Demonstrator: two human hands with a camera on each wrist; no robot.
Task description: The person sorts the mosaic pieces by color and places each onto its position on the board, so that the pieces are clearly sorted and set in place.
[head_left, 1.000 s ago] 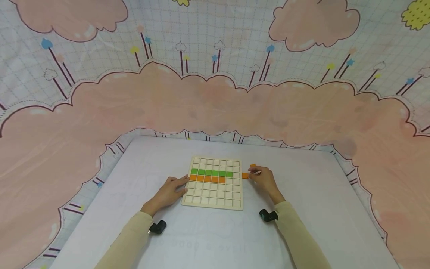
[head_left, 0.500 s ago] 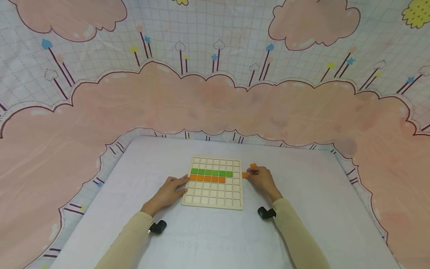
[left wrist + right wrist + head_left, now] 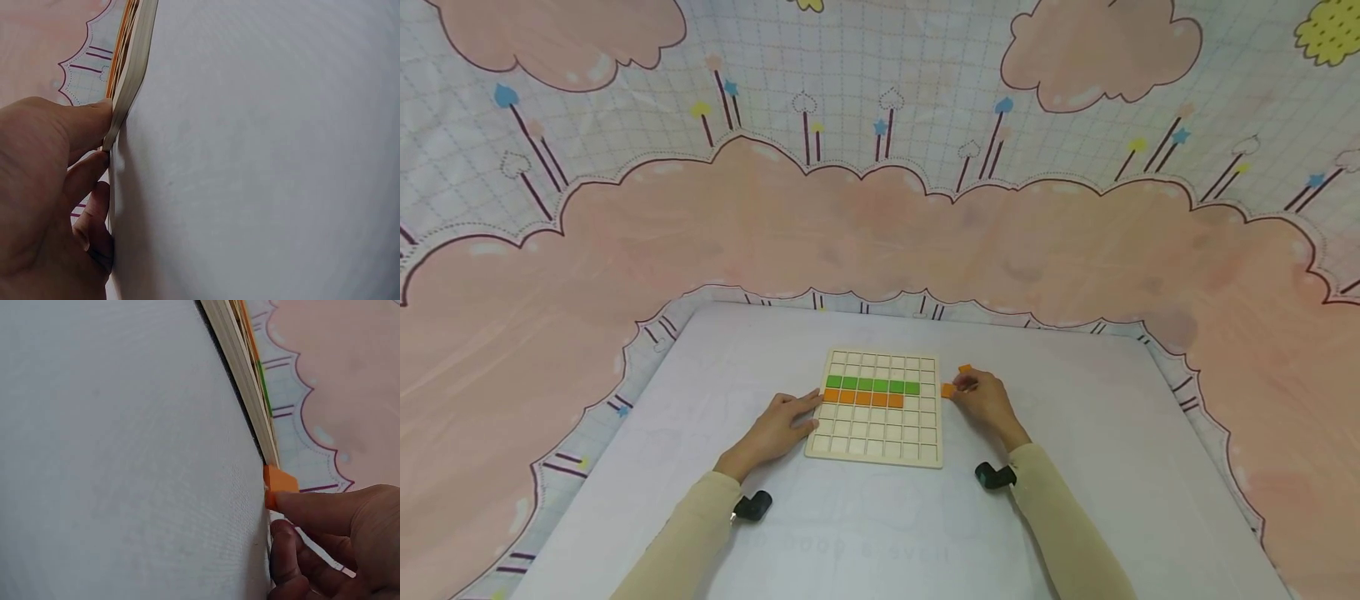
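Note:
A pale wooden grid board (image 3: 872,437) lies flat on the white table, with a row of green tiles (image 3: 873,386) and, below it, a shorter row of orange tiles (image 3: 863,399) in its squares. At the board's left edge, my left hand (image 3: 775,429) rests with its fingers extended, the tips touching the rim. My right hand (image 3: 987,404) is beside the board's right edge. Its thumb and fingers pinch a small orange tile (image 3: 282,482), which sits close by the board's side. Behind that hand lies another orange tile (image 3: 965,367), partly hidden by the fingers.
White cloth covers the table (image 3: 850,533). A patterned curtain (image 3: 880,233) with clouds and candle-like shapes rises behind it. Small black devices (image 3: 996,476) are worn at both wrists.
My right hand shifts slightly leftward and back early on, then stays nearly in place, its fingers moving a little at the orange tile. The left hand and the board have not moved.

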